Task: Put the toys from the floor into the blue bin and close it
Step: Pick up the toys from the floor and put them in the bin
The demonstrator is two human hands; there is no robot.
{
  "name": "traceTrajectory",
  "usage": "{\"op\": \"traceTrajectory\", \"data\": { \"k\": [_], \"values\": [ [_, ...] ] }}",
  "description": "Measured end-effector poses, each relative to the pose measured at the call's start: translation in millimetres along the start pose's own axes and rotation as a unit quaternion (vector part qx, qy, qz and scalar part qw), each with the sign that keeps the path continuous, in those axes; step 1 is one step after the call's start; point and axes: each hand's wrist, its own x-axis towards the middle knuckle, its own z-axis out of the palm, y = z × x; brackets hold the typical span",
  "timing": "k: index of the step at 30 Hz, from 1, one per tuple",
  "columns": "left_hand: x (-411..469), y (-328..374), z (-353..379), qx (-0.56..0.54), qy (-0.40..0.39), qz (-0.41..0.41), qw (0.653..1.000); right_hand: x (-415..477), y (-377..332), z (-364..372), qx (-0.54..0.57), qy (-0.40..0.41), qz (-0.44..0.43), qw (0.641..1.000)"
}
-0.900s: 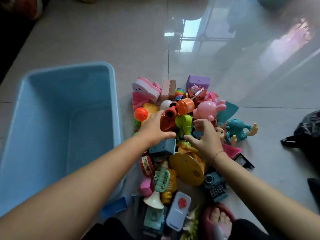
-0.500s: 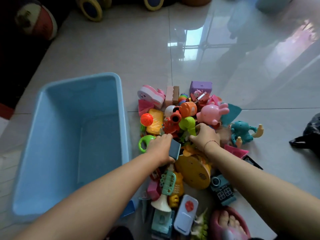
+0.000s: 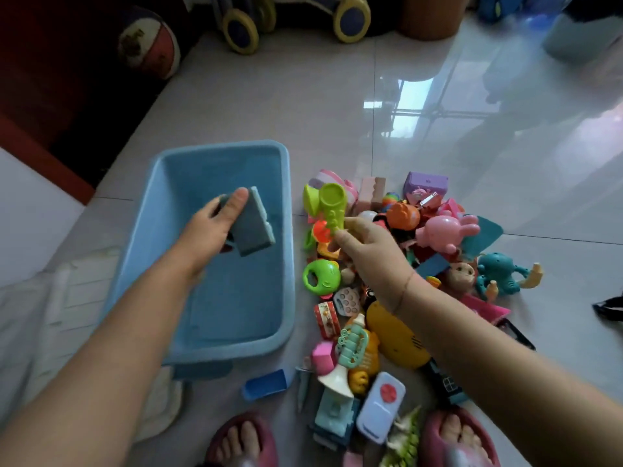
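The blue bin stands open on the floor at left, with nothing lying on its bottom. My left hand grips a grey-blue block toy and holds it above the inside of the bin. My right hand pinches the handle of a lime-green toy and holds it up over the left edge of the toy pile, close to the bin's right wall. The pile of several colourful plastic toys lies on the tiles right of the bin. No lid is in view.
A small blue scoop lies by the bin's near corner. My two feet in pink slippers are at the bottom edge. A basketball and a wheeled toy stand at the far wall. A black bag is at right.
My left hand lifted the grey-blue block from the pile and carried it left over the bin. My right hand raised the lime-green toy out of the pile. The camera tilted up.
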Motion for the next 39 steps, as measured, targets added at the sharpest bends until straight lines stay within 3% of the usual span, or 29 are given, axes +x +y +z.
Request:
{"op": "traceTrajectory", "data": {
  "k": [3, 6, 10, 13, 16, 18, 20, 22, 24, 26, 29, 31, 33, 35, 37, 39],
  "values": [
    [-4.6, -30.9, -39.4, 0.033, 0.034, -0.130, 0.990, 1.8, -5.4, 46.7, -0.056, -0.070, -0.013, 0.996],
    [-10.0, -65.8, -42.8, 0.039, 0.031, -0.208, 0.977, -0.2, -1.7, 69.9, -0.112, -0.104, -0.012, 0.988],
    [-12.4, -99.2, -35.7, 0.039, 0.054, -0.225, 0.972, -14.0, 3.4, 74.9, -0.146, -0.105, -0.017, 0.984],
    [-10.2, -107.7, -31.7, 0.128, 0.119, -0.215, 0.961, -28.0, 12.1, 62.4, -0.131, -0.081, -0.036, 0.987],
    [-18.6, -82.1, -5.4, 0.220, 0.183, -0.105, 0.952, -36.2, 36.3, 24.5, -0.160, -0.015, -0.038, 0.986],
    [-29.6, -61.4, 22.2, 0.211, 0.202, 0.033, 0.956, -38.1, 62.6, -12.8, -0.230, 0.060, -0.018, 0.971],
    [-45.8, -45.0, 55.1, 0.209, 0.165, 0.186, 0.946, -40.5, 88.7, -48.3, -0.332, 0.118, 0.036, 0.935],
    [-59.6, -38.3, 85.4, 0.233, 0.063, 0.275, 0.931, -45.4, 107.5, -71.0, -0.402, 0.118, 0.101, 0.902],
    [-66.5, -41.3, 104.5, 0.281, -0.016, 0.309, 0.909, -50.2, 119.6, -79.8, -0.406, 0.085, 0.127, 0.901],
    [-69.9, -50.4, 109.6, 0.295, -0.033, 0.302, 0.906, -53.0, 126.1, -80.3, -0.376, 0.073, 0.123, 0.916],
    [-81.0, -72.0, 111.3, 0.292, -0.030, 0.336, 0.895, -52.2, 130.4, -79.8, -0.338, 0.116, 0.086, 0.930],
    [-91.5, -94.7, 118.9, 0.320, -0.083, 0.371, 0.868, -50.8, 131.9, -81.7, -0.296, 0.153, 0.066, 0.941],
    [-98.2, -120.7, 129.0, 0.363, -0.152, 0.343, 0.853, -50.1, 131.1, -85.3, -0.245, 0.186, 0.052, 0.950],
    [-99.3, -144.5, 137.1, 0.405, -0.179, 0.238, 0.864, -51.9, 127.2, -88.1, -0.177, 0.211, 0.045, 0.960],
    [-97.3, -157.0, 143.6, 0.448, -0.157, 0.124, 0.871, -55.6, 121.2, -89.6, -0.086, 0.224, 0.038, 0.970],
    [-95.1, -161.1, 151.5, 0.484, -0.126, 0.076, 0.863, -60.4, 114.2, -90.4, 0.003, 0.212, 0.040, 0.976]
  ]
}}
